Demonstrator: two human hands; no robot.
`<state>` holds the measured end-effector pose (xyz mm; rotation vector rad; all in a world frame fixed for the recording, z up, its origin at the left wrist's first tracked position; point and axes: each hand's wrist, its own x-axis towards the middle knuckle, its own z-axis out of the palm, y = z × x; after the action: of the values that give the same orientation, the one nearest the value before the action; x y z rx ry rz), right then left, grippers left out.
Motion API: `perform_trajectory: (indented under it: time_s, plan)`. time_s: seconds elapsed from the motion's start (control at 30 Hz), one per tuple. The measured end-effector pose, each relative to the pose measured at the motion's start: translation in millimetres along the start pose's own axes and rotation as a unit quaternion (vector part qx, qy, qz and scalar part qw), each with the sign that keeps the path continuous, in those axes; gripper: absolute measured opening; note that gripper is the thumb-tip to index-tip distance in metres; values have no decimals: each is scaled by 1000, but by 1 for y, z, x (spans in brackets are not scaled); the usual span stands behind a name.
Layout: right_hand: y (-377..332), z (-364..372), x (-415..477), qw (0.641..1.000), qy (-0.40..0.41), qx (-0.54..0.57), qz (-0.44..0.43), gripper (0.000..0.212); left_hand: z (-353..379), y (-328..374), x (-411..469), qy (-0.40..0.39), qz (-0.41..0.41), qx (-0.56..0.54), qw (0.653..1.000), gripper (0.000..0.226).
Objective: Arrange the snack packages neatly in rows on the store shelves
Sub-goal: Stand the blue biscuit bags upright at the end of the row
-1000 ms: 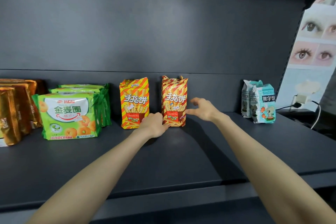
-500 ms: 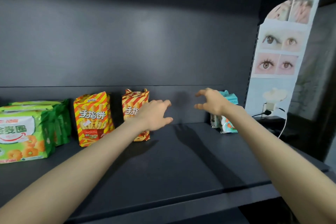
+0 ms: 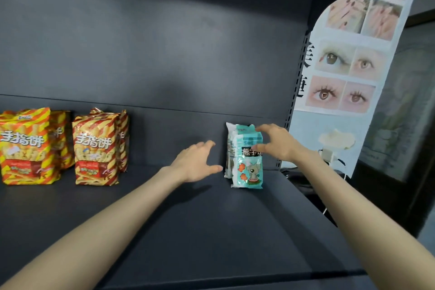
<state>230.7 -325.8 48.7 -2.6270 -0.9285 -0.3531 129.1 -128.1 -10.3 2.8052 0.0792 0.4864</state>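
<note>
Two teal-and-white snack packages stand upright at the right end of the dark shelf (image 3: 188, 231), the front one (image 3: 247, 172) overlapping the rear one (image 3: 229, 148). My right hand (image 3: 280, 143) holds the front package's upper right part, thumb on its face and fingers curled over its top. My left hand (image 3: 195, 162) hovers open with spread fingers just left of the teal packages, its thumb tip close to them. Further left stand red-and-yellow striped biscuit-stick bags in two short rows, one (image 3: 94, 148) near the middle and one (image 3: 23, 148) at the left edge.
The shelf's back panel rises behind the goods, and its slotted upright (image 3: 299, 82) ends the shelf on the right. Beyond it hangs a poster of eyes (image 3: 348, 73), with a white plug and cable (image 3: 329, 155) below.
Both hands left the striped bags and moved right. My right hand has reached the teal packages and taken hold of the front one. The view has turned right too.
</note>
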Motion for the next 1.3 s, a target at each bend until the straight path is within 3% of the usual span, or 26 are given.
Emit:
perform_trajectory:
  time_s: [0.2,0.4,0.5,0.63,0.73,0.9,1.3]
  plan:
    - [35,14,18,995,-17,96,3,75,27,14,28,-29,-41,-87,995,94]
    - [57,30,40,975,-73,209,16,95,47,15,57,-79,-50,-173,980,88]
    - [63,37,51,964,-93,250,4,100,60,12,69,-114,-54,-226,966,101]
    - [67,46,59,929,-137,343,-14,89,74,6,78,-119,-46,-265,956,96]
    - [67,51,59,913,-128,387,-20,86,78,1,78,-104,-23,-293,950,88]
    - [55,60,60,918,-94,383,-45,74,75,-15,68,-70,-8,-316,946,78]
    - [-53,107,74,920,-43,376,-99,56,28,-100,12,-22,-35,-276,960,81]
